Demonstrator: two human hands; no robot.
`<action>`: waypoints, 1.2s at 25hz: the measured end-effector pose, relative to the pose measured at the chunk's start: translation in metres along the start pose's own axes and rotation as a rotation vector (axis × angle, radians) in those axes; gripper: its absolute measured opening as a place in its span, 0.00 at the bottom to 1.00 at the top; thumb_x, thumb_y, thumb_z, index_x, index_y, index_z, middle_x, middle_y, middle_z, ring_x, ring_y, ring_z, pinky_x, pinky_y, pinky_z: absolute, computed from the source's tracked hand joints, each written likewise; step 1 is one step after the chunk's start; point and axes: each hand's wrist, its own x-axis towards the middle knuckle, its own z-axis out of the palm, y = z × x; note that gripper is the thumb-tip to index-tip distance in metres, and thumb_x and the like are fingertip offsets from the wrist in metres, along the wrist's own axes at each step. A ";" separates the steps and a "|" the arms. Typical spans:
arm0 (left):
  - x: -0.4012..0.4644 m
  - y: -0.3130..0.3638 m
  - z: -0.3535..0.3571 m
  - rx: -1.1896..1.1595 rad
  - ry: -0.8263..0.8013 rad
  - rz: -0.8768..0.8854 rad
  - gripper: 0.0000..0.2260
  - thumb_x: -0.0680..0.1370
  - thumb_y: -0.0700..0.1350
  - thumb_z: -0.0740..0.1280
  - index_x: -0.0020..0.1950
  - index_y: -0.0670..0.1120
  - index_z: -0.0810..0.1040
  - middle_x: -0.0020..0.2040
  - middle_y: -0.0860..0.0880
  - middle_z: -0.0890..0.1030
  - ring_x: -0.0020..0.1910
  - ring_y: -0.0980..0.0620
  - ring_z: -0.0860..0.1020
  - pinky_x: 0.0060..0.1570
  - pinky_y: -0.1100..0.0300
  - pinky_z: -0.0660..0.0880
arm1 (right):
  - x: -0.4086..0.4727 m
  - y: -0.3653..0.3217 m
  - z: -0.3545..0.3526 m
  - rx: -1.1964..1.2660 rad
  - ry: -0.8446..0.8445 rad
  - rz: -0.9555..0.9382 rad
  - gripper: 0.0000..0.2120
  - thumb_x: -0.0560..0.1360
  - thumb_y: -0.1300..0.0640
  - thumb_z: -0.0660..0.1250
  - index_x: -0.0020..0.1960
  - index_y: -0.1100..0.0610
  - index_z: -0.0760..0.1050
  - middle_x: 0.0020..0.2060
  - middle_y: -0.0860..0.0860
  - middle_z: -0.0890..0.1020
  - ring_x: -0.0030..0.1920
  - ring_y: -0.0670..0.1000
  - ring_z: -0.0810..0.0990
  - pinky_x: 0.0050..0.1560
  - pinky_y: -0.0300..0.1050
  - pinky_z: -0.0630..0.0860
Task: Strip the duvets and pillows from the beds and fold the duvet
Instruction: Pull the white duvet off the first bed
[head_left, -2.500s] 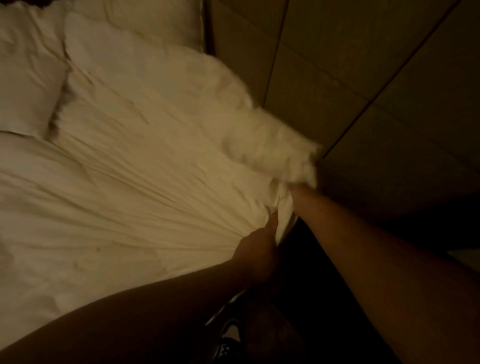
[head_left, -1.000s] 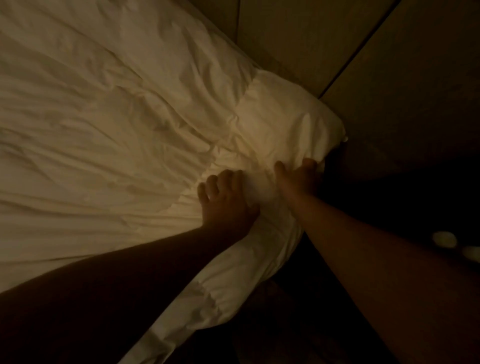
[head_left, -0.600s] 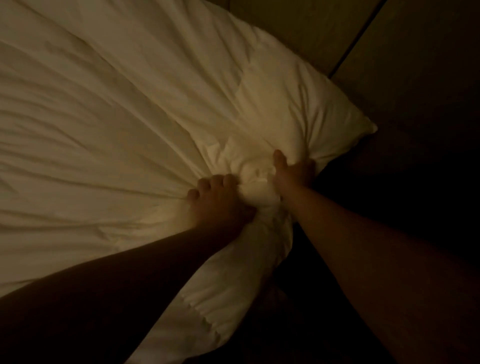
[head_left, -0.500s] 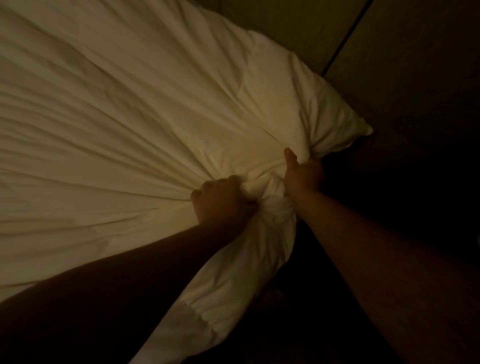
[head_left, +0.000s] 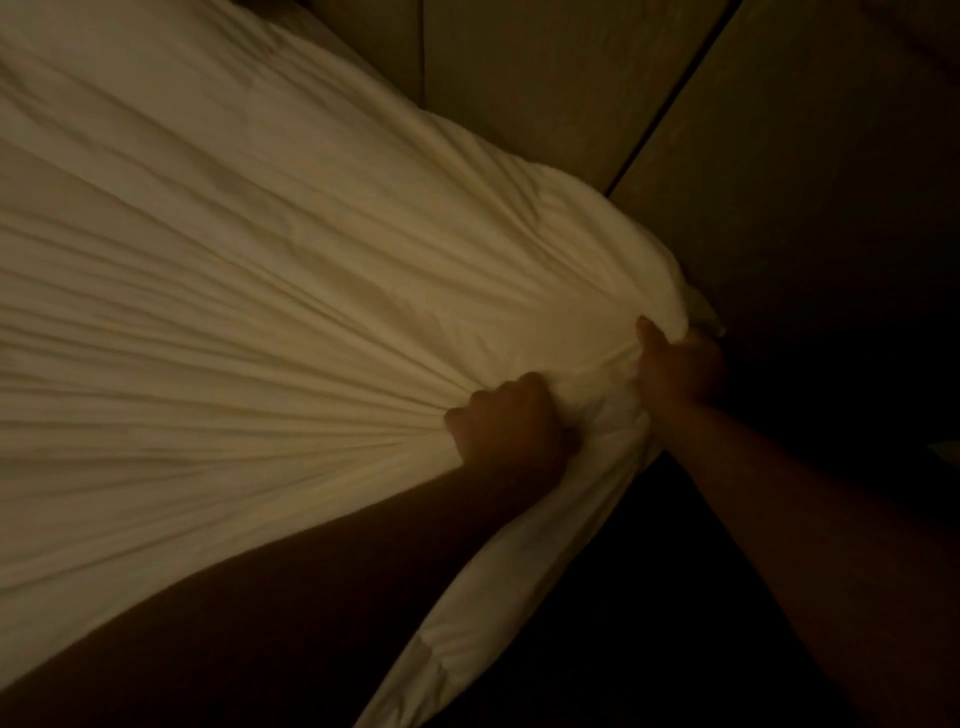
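Note:
A white duvet (head_left: 249, 312) covers the bed and fills the left and middle of the view in dim light. Its cloth is drawn tight, with long creases fanning out from one bunched corner. My left hand (head_left: 511, 423) is a fist closed on that bunch. My right hand (head_left: 678, 366) grips the same corner just to the right, thumb on top. A loose flap of the duvet (head_left: 498, 582) hangs down below my hands over the bed's edge. No pillow shows.
Large floor tiles (head_left: 571, 104) with dark joints lie beyond the bed at the top and right. The lower right is dark floor beside the bed. A small pale object (head_left: 948, 449) shows at the right edge.
Both hands have kept their grip on the corner and pulled it. The puffy corner beyond my right hand has flattened, and the creases now run tighter and longer across the duvet.

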 end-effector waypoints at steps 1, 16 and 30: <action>-0.002 -0.004 0.002 -0.018 -0.008 0.018 0.24 0.72 0.63 0.67 0.63 0.53 0.69 0.58 0.50 0.77 0.59 0.44 0.75 0.56 0.46 0.67 | -0.003 0.001 0.000 -0.005 -0.003 0.016 0.31 0.78 0.44 0.64 0.72 0.64 0.66 0.69 0.62 0.70 0.68 0.62 0.69 0.64 0.51 0.67; -0.126 -0.209 -0.045 -0.156 0.227 0.038 0.28 0.78 0.57 0.62 0.75 0.48 0.64 0.71 0.46 0.68 0.71 0.43 0.62 0.67 0.49 0.64 | -0.220 -0.035 0.067 -0.284 -0.373 -0.560 0.33 0.78 0.52 0.61 0.78 0.58 0.52 0.77 0.55 0.55 0.76 0.57 0.57 0.74 0.53 0.60; -0.454 -0.509 0.001 -0.182 0.272 -0.385 0.27 0.78 0.58 0.62 0.74 0.48 0.65 0.71 0.45 0.68 0.71 0.41 0.61 0.65 0.46 0.66 | -0.588 0.030 0.127 -0.463 -0.656 -1.209 0.31 0.79 0.49 0.61 0.77 0.59 0.56 0.77 0.56 0.58 0.76 0.56 0.55 0.76 0.51 0.56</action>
